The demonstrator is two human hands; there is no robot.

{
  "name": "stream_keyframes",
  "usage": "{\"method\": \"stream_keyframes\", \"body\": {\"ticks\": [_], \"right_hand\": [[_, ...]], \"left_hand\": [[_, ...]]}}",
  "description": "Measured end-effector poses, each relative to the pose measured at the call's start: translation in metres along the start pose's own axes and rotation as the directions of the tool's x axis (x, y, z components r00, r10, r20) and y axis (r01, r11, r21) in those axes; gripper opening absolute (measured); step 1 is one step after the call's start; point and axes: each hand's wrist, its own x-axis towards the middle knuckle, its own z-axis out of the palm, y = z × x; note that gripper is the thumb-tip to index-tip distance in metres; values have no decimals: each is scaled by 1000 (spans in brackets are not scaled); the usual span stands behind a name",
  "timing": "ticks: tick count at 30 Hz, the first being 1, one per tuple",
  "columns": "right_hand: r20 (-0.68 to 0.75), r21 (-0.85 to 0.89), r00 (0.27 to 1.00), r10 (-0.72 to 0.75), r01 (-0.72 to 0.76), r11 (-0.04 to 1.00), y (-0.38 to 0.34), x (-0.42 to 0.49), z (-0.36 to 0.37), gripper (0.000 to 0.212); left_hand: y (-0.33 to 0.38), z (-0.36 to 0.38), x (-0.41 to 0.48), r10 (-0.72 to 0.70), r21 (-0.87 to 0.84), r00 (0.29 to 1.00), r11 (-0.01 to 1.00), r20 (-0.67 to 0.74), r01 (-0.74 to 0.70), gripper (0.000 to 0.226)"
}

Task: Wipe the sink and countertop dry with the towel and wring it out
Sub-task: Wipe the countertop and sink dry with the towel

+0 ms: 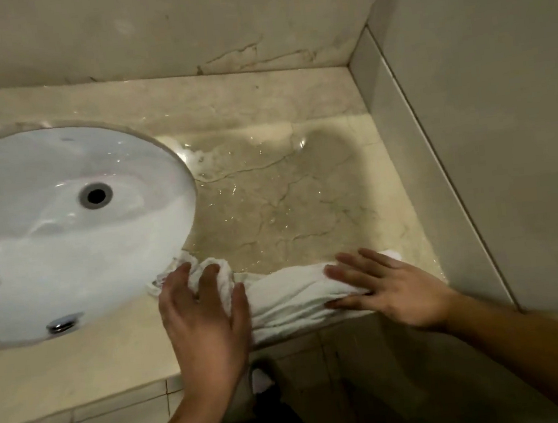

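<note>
A white towel point(290, 296) lies bunched in a long roll along the front edge of the beige marble countertop point(270, 205), right of the white oval sink point(59, 234). My left hand point(202, 315) rests on the towel's left end beside the sink rim, fingers bent into the cloth. My right hand point(392, 285) lies flat on the towel's right end, fingers straight and spread, thumb along its front. Water pools and glistens on the countertop behind the towel.
The sink has a dark drain point(96, 195) and a chrome overflow fitting point(61, 324) at its near wall. A marble backsplash point(183, 32) runs along the back, and a side wall point(485, 120) closes the counter on the right. The floor shows below the counter edge.
</note>
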Motion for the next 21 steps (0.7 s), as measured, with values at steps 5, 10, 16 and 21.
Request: {"method": "stream_keyframes", "body": {"ticks": [5, 10, 16, 21], "right_hand": [[-151, 379, 806, 572, -487, 787, -83, 3, -26, 47], [308, 748, 54, 950, -631, -207, -109, 79, -51, 68], [386, 583, -193, 902, -706, -401, -88, 106, -16, 92], [359, 539, -404, 842, -647, -540, -71, 92, -6, 96]], "left_hand": [[-27, -15, 7, 83, 159, 989, 982, 119, -101, 60], [-22, -9, 16, 182, 89, 973, 977, 139, -195, 57], [-17, 5, 16, 203, 151, 972, 964, 121, -220, 54], [-2, 14, 17, 155, 201, 978, 963, 141, -182, 56]]}}
